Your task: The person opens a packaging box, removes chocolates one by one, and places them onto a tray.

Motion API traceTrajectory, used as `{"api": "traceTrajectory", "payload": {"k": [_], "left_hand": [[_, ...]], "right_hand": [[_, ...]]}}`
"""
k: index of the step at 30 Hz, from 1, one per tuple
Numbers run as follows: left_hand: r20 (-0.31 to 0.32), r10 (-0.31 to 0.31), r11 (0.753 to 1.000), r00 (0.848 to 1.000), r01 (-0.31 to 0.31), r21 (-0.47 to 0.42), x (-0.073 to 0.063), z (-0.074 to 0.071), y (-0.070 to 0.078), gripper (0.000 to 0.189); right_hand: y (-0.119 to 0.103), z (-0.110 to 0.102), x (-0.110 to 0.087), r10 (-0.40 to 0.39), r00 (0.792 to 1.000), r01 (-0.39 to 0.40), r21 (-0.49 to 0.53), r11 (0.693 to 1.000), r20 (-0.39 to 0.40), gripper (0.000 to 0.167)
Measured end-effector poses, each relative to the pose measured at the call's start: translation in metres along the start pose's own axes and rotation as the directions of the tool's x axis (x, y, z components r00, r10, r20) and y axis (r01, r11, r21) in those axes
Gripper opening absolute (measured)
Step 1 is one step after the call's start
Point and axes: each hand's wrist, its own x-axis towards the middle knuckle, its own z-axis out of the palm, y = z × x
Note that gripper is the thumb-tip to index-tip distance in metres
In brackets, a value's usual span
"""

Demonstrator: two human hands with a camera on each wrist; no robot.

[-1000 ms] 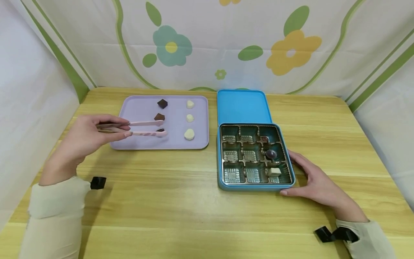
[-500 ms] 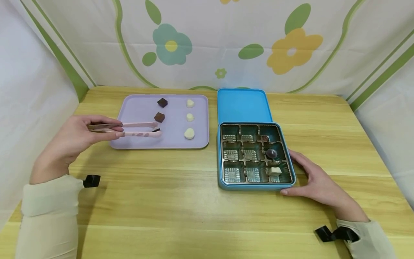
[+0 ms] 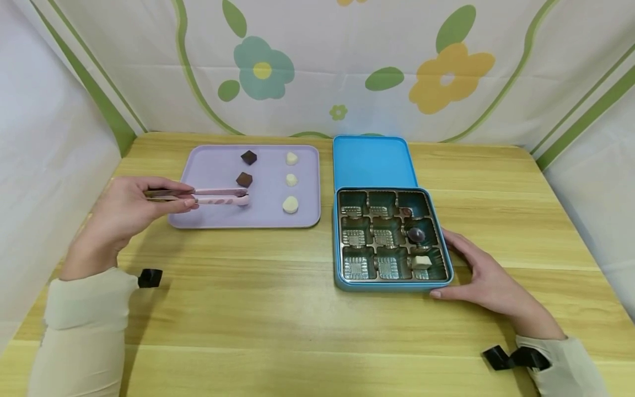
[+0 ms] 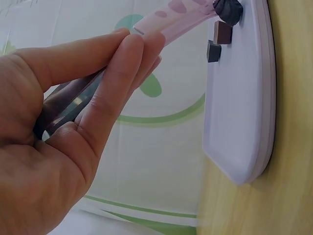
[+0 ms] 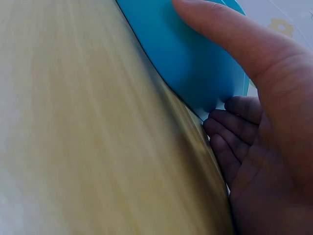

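My left hand [image 3: 119, 218] pinches pink-armed tongs [image 3: 218, 200] between thumb and fingers, over the lavender tray [image 3: 205, 162]. A dark, ridged chocolate [image 4: 228, 11] sits at the tongs' tips in the left wrist view, mostly hidden in the head view. Behind the tips lie a brown chocolate [image 3: 244, 180] and a darker one [image 3: 249, 157]. My right hand [image 3: 488, 284] holds the near right corner of a blue tin [image 3: 392, 288], thumb on the front wall, fingers against the right side. In the tin's right column are a dark oval chocolate [image 3: 415, 235], a white block [image 3: 421, 263] and a small reddish-brown piece [image 3: 405, 212].
Three white chocolates, the nearest a round one [image 3: 290, 205], line the tray's right part. The tin's lid [image 3: 374, 162] lies open behind it. A gold divider insert [image 3: 374, 246] forms its compartments. A flowered curtain [image 3: 317, 82] hangs along the table's back edge.
The tongs first drew back left and have since moved slightly right again. Their arms have closed closer together at the dark ridged chocolate. My right hand and the tin have stayed put.
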Motion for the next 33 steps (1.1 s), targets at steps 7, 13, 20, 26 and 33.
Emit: {"api": "traceTrajectory", "payload": {"k": [7,13,20,26,33], "left_hand": [[0.037,0.083,0.991,0.996,-0.086,0.106,-0.005,0.003,0.006,0.043],[0.027,0.105,0.992,0.994,-0.107,0.069,-0.007,0.003,0.009,0.038],[0.051,0.112,0.977,0.992,-0.101,-0.190,-0.009,0.011,0.016,0.039],[0.084,0.214,0.888,0.973,-0.158,-0.433,-0.014,0.047,0.042,0.039],[0.140,0.356,0.894,0.924,-0.293,-0.339,-0.006,0.094,0.093,0.034]], "right_hand": [[-0.002,-0.001,0.001,0.005,1.000,-0.005,0.008,1.000,-0.007,0.122],[-0.001,0.000,0.000,0.006,1.000,-0.006,0.003,1.000,0.006,0.121],[-0.002,0.000,0.000,0.011,1.000,-0.011,0.010,1.000,-0.012,0.122],[-0.001,0.001,0.004,-0.031,0.999,0.032,0.025,0.999,-0.038,0.124],[0.000,0.002,0.002,-0.033,0.999,0.034,0.037,0.999,-0.040,0.123]]}}
